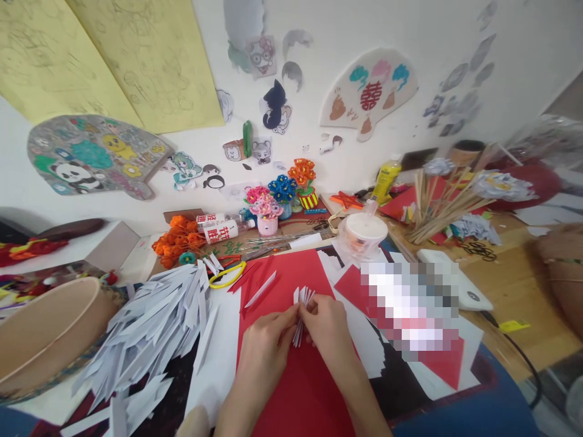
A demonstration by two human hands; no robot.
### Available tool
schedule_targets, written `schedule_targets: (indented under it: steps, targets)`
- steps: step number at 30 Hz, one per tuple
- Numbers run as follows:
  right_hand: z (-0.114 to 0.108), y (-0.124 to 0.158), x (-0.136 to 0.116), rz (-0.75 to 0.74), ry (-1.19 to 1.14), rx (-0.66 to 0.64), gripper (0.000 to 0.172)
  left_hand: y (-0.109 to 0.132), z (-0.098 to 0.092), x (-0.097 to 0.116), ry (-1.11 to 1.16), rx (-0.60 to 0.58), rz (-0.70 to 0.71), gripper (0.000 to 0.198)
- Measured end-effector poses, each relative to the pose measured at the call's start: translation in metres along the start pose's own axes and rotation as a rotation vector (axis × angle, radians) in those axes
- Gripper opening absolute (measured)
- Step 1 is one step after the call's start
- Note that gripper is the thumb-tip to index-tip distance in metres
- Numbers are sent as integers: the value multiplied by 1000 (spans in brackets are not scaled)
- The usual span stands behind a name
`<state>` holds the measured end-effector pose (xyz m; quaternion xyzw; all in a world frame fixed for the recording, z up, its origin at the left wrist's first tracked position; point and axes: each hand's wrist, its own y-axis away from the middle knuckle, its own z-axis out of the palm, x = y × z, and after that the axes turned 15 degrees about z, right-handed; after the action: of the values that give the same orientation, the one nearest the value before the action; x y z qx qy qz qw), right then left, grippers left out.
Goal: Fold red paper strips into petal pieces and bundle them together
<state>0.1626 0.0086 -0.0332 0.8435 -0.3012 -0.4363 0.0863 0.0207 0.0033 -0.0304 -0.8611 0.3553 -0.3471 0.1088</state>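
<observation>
Both hands meet over a red paper sheet (pixel 291 273). A small bundle of folded white paper strips (pixel 297 335) is pinched between them, its ends fanning out above and below the fingers. My left hand (pixel 268 340) grips the bundle from the left with thumb and fingertips. From the right, my right hand (pixel 328 321) holds the same bundle, fingers closed round its middle. Left of the hands lies a large pile of folded white strips (pixel 155 315). One loose white strip (pixel 260 289) and several red scraps rest on the red sheet's upper left.
Yellow-handled scissors (pixel 228 275) lie beside the pile. A round wooden container (pixel 50 334) stands at left. Behind are a lying bottle (pixel 223 227), craft flowers (pixel 283 189) and a lidded cup (pixel 364 227). At right are a white device (pixel 455 279) and wooden sticks (pixel 426 212).
</observation>
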Motion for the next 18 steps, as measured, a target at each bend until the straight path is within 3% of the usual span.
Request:
schedule_targets:
  steps: [3,10,14,18]
  targets:
    - [-2,3,0,-22,-12,-18,37,4,0,-3,37,-107,15,36]
    - [-2,2,0,-20,21,-14,44,3,-2,-2,88,-80,-24,35]
    - [2,-1,0,8,41,13,41,-1,-8,2,142,-142,-54,29]
    - [3,-3,0,14,54,25,40,-11,-17,-4,-69,-116,-74,28]
